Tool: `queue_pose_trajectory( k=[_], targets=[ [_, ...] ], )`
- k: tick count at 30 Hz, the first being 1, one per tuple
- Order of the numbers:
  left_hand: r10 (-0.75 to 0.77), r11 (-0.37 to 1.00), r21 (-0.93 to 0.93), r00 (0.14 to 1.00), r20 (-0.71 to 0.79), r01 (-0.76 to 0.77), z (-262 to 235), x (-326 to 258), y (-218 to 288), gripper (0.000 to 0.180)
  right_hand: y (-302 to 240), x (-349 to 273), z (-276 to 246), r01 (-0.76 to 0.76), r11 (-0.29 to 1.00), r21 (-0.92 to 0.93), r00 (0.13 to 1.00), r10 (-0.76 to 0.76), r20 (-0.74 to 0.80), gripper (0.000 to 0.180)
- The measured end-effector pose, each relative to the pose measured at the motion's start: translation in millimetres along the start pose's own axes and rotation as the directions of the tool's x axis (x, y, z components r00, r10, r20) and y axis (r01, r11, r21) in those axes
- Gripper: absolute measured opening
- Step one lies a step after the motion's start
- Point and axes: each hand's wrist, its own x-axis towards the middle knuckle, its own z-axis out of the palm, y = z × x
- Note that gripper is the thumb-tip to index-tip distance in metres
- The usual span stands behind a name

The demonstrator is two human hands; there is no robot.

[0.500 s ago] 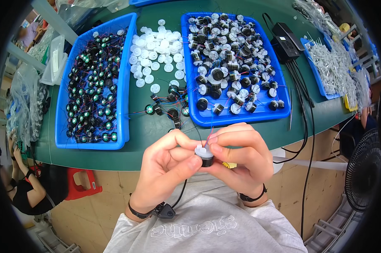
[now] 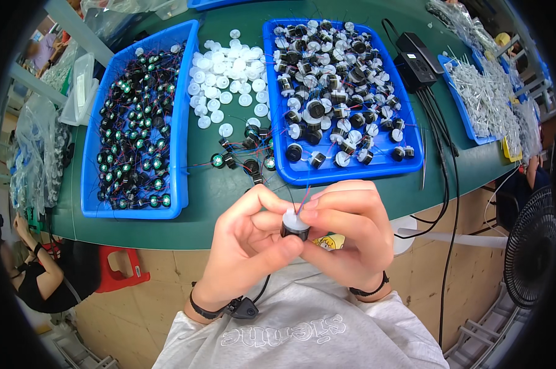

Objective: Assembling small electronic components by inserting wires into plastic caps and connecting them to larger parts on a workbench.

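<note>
A small black cylindrical part with a white plastic cap (image 2: 295, 222) is held up between both hands, just off the table's near edge. Thin red, blue and dark wires rise from its top. My left hand (image 2: 244, 243) grips its side with thumb and fingers. Fingers of my right hand (image 2: 354, 230) pinch at the cap and the wires from the other side. Beyond my hands, several loose wired black cylinders (image 2: 251, 166) lie on the green table, near a pile of white round caps (image 2: 228, 74).
A blue tray (image 2: 182, 166) of wired, green-faced black cylinders stands at left; another blue tray (image 2: 351, 173) holds capped ones. Right of it are a black power adapter (image 2: 418, 61) with cables and a tray of clear thin pieces (image 2: 477, 95). A black fan (image 2: 530, 246) stands far right.
The capped cylinder has turned slightly, and its white cap looks more level on top. Both hands have shifted only a little and keep their hold.
</note>
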Motion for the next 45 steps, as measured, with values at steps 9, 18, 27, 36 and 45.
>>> queue_pose_trajectory(
  k=[9,18,27,36,45],
  targets=[
    [-0.102,0.990,0.089,0.993,-0.055,0.107,3,-2,2,0.024,0,4,-7,0.004,0.998,-0.065,0.991,0.005,0.135,0.043],
    [0.219,0.796,0.580,0.976,-0.009,-0.173,16,5,0,0.068,-6,-5,-14,-0.087,0.995,0.045,0.996,0.087,0.018,0.037],
    [0.304,0.630,0.639,0.897,0.320,-0.441,19,6,-2,0.050,-15,-7,-25,0.032,0.999,0.029,0.991,-0.035,0.126,0.035],
    [0.356,0.623,0.586,0.855,0.377,-0.518,17,0,4,0.051,-24,0,-25,0.186,0.982,-0.023,0.963,-0.177,0.204,0.038],
    [0.255,0.530,0.789,0.946,0.202,-0.312,20,-4,12,0.051,-16,-14,-11,-0.162,0.981,0.105,0.980,0.148,0.130,0.036]
  ],
)
